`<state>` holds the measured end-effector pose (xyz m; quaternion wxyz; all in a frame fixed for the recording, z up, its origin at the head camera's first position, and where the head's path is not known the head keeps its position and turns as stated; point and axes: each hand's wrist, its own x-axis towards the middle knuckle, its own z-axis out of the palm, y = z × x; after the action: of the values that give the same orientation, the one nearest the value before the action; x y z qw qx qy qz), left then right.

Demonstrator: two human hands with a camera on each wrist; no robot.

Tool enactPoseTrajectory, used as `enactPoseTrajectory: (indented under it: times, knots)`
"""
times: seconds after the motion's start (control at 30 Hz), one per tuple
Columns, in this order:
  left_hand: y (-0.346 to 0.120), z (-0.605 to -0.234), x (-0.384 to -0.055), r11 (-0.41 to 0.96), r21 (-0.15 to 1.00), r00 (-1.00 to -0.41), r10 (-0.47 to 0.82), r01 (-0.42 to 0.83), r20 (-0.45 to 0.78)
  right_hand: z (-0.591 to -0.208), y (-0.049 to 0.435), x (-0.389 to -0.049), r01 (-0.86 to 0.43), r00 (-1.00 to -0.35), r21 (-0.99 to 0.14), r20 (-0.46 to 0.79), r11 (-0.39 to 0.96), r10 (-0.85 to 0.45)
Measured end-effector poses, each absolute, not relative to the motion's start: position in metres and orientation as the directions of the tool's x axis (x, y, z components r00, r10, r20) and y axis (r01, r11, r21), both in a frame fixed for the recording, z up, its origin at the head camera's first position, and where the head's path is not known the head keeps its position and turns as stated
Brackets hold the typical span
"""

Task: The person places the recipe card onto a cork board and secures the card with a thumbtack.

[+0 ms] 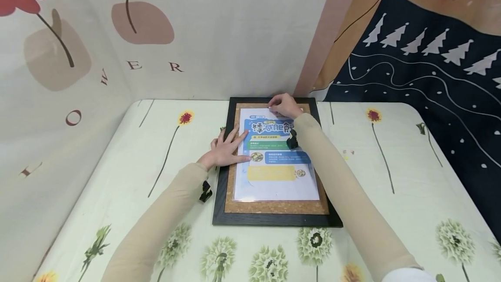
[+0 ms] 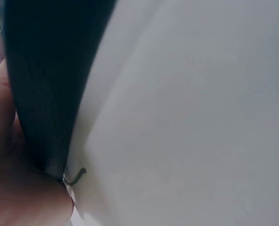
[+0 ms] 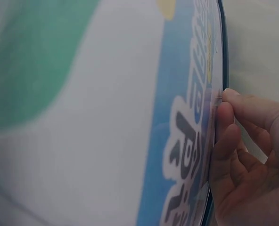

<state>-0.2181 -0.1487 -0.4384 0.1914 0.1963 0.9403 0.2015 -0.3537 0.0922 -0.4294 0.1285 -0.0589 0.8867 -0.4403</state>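
A cork board with a black frame lies on the table. On its cork rests a glossy printed poster with blue, green and yellow blocks. My left hand spreads its fingers over the poster's left edge and the frame. At the poster's top edge, my right hand pinches a thin pin between thumb and finger. Only a short bit of its shaft shows in the right wrist view; the fingers hide its head. The left wrist view catches mainly the frame's side and part of the hand.
A flower-print cloth covers the table around the board. Close behind the board's far edge hangs a pale printed curtain, with a dark tree-patterned cloth at the right.
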Motion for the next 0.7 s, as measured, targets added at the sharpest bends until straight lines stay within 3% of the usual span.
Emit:
enactPoseTrajectory:
  times: [0.7]
  knots:
    - [-0.1484, -0.4394, -0.2173, 0.832, 0.478, -0.851, 0.447, 0.282, -0.275, -0.4333, 0.095, -0.3512, 0.095, -0.968, -0.845, -0.202, 0.527, -0.148]
